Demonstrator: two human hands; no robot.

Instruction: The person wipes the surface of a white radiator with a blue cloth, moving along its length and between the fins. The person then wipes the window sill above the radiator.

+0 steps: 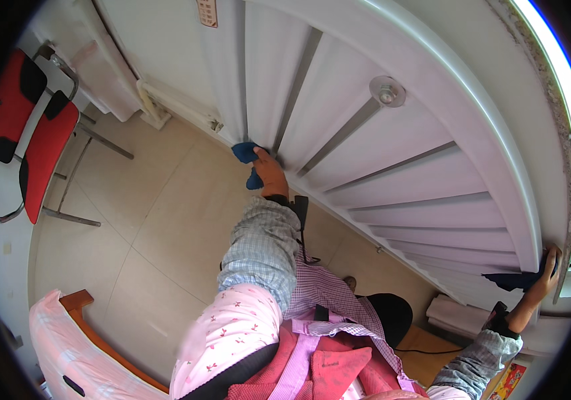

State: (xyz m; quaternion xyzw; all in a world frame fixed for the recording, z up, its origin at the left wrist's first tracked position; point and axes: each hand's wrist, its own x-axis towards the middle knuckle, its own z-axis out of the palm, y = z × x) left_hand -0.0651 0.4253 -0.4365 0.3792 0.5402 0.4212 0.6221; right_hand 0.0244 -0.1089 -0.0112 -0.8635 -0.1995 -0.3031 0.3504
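Observation:
My left hand (pixel 271 172) reaches down to the lower edge of a white finned radiator (pixel 355 125) and holds a dark blue cloth (pixel 245 152) against it, with part of the cloth hanging beside the fingers. On the far right, my right hand (pixel 540 285) is at the radiator's right end, near the window sill, with a dark navy cloth (pixel 513 281) under the fingers. A round metal fitting (pixel 387 91) sits between the radiator's fins.
A red and black chair (pixel 48 155) with metal legs stands at the left on the tiled floor (pixel 150 240). Below it is a wooden-framed piece with a pink cover (pixel 85 350). Pink folded fabric (pixel 453 316) lies under the radiator's right end.

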